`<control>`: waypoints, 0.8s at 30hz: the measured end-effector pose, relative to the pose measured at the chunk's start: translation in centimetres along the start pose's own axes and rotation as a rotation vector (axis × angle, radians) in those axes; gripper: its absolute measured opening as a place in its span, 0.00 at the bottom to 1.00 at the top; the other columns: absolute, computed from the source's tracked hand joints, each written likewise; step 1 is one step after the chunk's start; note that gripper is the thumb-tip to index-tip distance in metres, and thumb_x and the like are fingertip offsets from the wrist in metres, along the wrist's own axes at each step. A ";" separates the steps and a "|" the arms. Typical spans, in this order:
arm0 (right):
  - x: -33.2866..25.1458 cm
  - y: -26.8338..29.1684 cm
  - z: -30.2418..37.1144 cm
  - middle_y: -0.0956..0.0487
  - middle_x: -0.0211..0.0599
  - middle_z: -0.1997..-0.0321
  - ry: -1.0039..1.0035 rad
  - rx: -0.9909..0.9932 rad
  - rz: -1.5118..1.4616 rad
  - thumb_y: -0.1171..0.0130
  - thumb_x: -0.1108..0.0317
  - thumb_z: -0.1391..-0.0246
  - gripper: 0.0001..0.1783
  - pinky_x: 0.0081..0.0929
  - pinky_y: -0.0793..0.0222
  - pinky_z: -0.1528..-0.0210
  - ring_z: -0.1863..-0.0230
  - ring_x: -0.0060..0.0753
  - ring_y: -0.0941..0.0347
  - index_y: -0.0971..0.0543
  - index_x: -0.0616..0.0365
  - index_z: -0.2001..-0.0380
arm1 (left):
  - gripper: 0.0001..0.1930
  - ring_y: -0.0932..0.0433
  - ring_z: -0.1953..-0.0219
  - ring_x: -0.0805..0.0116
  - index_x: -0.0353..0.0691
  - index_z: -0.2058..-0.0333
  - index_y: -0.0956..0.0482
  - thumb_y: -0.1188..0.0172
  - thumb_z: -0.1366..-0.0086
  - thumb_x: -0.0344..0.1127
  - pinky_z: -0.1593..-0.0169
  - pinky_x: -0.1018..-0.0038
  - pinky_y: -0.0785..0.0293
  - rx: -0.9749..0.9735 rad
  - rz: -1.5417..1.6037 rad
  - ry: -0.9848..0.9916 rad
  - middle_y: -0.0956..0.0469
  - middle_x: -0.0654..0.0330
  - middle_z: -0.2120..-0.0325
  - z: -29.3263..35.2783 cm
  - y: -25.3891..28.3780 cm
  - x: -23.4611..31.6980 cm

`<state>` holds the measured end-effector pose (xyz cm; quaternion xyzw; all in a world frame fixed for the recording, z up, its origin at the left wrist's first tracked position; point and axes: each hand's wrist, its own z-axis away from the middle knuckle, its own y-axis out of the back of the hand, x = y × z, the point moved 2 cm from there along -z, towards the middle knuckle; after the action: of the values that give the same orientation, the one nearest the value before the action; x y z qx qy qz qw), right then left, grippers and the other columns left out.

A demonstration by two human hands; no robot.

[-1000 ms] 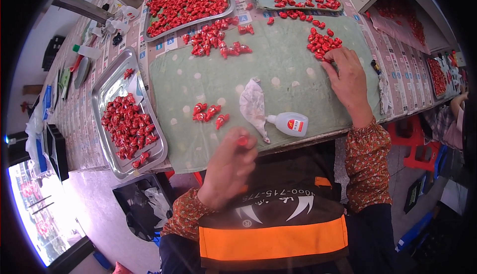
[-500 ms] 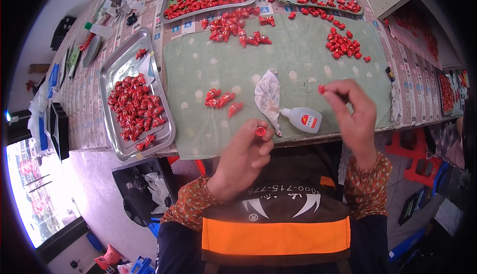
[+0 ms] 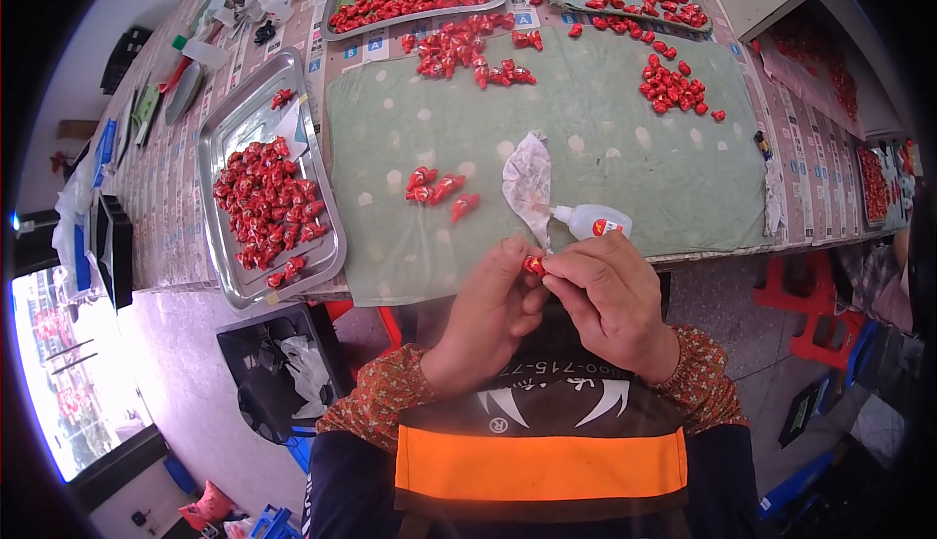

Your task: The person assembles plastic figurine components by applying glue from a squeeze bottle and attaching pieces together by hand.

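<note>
Since the earlier frame, our right hand (image 3: 613, 295) has moved left and inward to meet our left hand (image 3: 485, 312), and we hold one small red piece (image 3: 534, 265) between their fingertips. Our left hand grips from its left and our right hand from its right, both in a narrow pinch, fingers angled up and inward; its long axis is too covered to tell. Beyond it lie the bottle (image 3: 590, 219), nozzle toward the white cloth (image 3: 527, 183), and loose red pieces (image 3: 448, 187) on the green mat (image 3: 390, 256).
</note>
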<state>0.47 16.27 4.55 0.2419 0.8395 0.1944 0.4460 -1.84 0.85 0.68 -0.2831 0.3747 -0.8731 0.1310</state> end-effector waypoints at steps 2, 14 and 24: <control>-0.1 -0.2 0.1 0.21 0.38 0.68 -0.004 -0.008 0.026 0.33 0.80 0.55 0.15 0.33 0.30 0.66 0.70 0.40 0.25 0.22 0.60 0.62 | 0.13 0.36 0.74 0.81 0.46 0.63 0.33 0.53 0.26 0.48 0.79 0.85 0.43 0.035 -0.012 -0.004 0.34 0.67 0.70 0.0 0.0 -0.1; 0.2 -1.4 1.7 0.24 0.40 0.72 -0.151 0.015 -0.082 0.36 0.81 0.53 0.10 0.33 0.31 0.71 0.73 0.44 0.26 0.24 0.61 0.66 | 0.14 0.38 0.84 0.83 0.44 0.71 0.36 0.47 0.28 0.44 0.86 0.85 0.46 0.168 -0.113 -0.209 0.35 0.68 0.78 -0.2 -0.3 -1.1; 1.2 -1.0 2.1 0.21 0.38 0.70 -0.301 0.036 -0.214 0.37 0.81 0.49 0.07 0.23 0.30 0.68 0.72 0.30 0.24 0.22 0.64 0.67 | 0.08 0.34 0.81 0.82 0.41 0.62 0.34 0.51 0.26 0.38 0.83 0.85 0.38 0.122 -0.249 -0.309 0.33 0.65 0.76 0.4 -0.5 -0.6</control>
<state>1.47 16.38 2.11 0.1855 0.7877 0.0925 0.5801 -1.16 1.20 1.03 -0.4492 0.2589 -0.8498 0.0949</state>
